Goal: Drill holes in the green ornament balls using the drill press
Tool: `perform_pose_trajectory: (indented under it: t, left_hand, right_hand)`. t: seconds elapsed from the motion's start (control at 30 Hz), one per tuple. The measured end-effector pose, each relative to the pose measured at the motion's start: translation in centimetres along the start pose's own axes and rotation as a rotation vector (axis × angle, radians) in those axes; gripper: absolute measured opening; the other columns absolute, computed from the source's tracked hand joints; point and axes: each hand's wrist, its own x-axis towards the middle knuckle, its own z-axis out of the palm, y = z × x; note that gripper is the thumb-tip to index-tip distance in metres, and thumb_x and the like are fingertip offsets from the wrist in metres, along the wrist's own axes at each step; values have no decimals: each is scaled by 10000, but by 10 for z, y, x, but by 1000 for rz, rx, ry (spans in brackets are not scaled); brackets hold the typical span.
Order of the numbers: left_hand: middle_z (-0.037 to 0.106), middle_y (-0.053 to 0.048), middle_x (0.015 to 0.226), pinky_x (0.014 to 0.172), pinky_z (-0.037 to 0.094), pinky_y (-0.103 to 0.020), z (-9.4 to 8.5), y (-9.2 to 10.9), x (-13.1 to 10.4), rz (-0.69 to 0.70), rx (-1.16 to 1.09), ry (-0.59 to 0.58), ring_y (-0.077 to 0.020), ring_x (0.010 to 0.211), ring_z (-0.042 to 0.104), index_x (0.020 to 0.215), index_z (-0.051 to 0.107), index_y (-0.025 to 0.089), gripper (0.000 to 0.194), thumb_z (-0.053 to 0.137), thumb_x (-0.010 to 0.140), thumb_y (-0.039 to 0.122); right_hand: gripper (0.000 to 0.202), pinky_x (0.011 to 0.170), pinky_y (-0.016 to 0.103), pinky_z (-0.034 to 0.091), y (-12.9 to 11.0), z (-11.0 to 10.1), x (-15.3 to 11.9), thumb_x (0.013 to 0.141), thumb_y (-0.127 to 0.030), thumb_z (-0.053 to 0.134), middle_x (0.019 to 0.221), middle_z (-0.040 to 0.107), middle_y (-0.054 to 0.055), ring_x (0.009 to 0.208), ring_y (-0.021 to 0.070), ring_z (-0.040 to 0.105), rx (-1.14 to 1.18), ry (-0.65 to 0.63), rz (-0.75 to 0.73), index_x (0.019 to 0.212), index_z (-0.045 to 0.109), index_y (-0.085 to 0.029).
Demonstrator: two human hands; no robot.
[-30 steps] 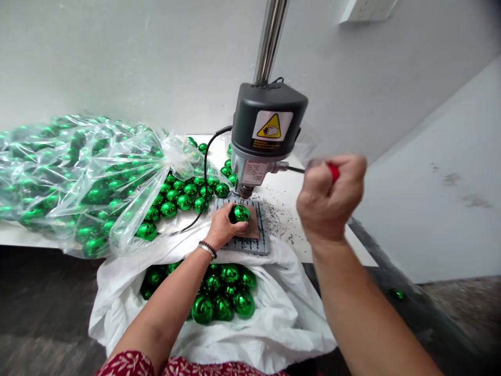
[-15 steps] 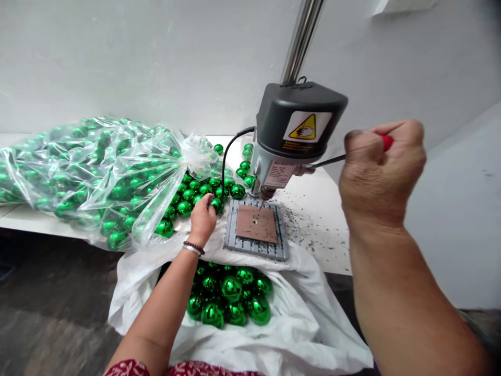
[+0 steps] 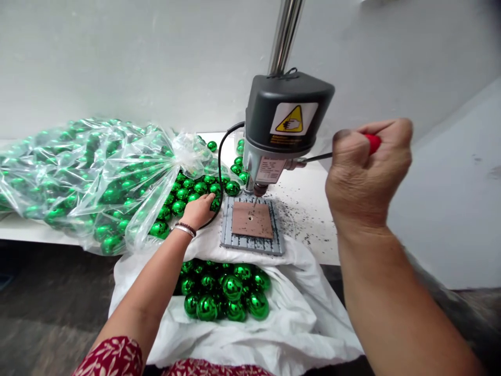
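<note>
Clasps the red lever knob [image 3: 374, 142] with right hand [image 3: 366, 169], lays left hand [image 3: 198, 211] over green baubles [image 3: 179, 208] beside drill press [image 3: 261, 117] with grip too hidden to tell, and risks scattering them by hasty grabbing.

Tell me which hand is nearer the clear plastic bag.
Left. The left hand is at the loose green balls beside the bag; the right hand grips the red-ended lever, farther off, past the drill press.
</note>
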Motion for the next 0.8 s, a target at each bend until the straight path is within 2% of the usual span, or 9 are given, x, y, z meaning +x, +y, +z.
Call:
perform_pose_trajectory:
  t: [0.1,0.17,0.27,0.33,0.4,0.47,0.53,0.63,0.8]
  left_hand:
    - [632,-119,1374,931,528,-380,1,-5,-10,-34,-65,120,-301,1175,646,1299,590,249,525,687,783,254]
    - [652,-129,1330,961,511,-387,0,-8,-20,-81,-189,226,-294,1145,651,1274,602,222,530,714,759,278]
    - [713,-90,1127,919,517,-363,-1,-8,-37,-167,-594,290,-243,1008,670,1257,605,192,567,739,726,342]
    - [709,-42,1003,819,534,-326,-1,-5,-46,-245,-1029,240,-189,879,676,1272,574,199,573,695,751,405]
    - [698,-23,945,722,529,-285,1,0,-53,-303,-1456,126,-152,782,677,1239,558,207,533,653,770,441]
    - [701,-27,917,668,518,-263,5,6,-56,-321,-1716,-7,-144,745,684,1135,574,207,456,667,755,440]
    - [713,-38,900,660,519,-263,10,12,-57,-322,-1818,-103,-156,753,698,1039,586,202,388,698,739,421]
    - [729,-51,891,671,530,-282,15,21,-54,-329,-1875,-171,-170,759,706,1002,605,190,333,690,764,407]
    - [733,-74,862,611,524,-257,17,40,-43,-381,-1897,-278,-121,626,650,961,650,148,295,595,857,419]
  right_hand:
    - [88,647,217,398,0,-1,-1,806,-142,544,722,501,-35,642,45,426,-6,-11,6,785,461,-164]
    - [99,657,221,400,0,-1,-1,804,-149,563,726,505,-34,651,48,437,3,-16,22,787,466,-161]
    - [104,674,226,402,0,-1,-2,806,-149,574,733,510,-34,661,51,446,17,-13,46,793,471,-159]
    - [109,680,226,403,0,-1,-3,808,-148,578,740,510,-35,662,50,444,19,-15,51,802,470,-162]
    - [120,667,219,399,0,-1,-5,808,-154,583,740,507,-35,653,48,432,21,-21,52,801,463,-166]
    - [126,637,212,386,1,-1,-7,807,-170,582,729,500,-34,639,48,417,33,-16,45,793,456,-170]
    - [126,624,211,386,2,-2,-8,805,-196,579,727,500,-29,639,51,416,48,-11,24,790,455,-172]
    - [130,631,211,405,4,-3,-9,811,-239,568,733,493,-23,656,54,418,60,-8,-22,801,455,-177]
    - [150,603,195,400,9,-2,-11,850,-300,530,740,472,-14,667,58,410,67,-10,-82,814,444,-182]
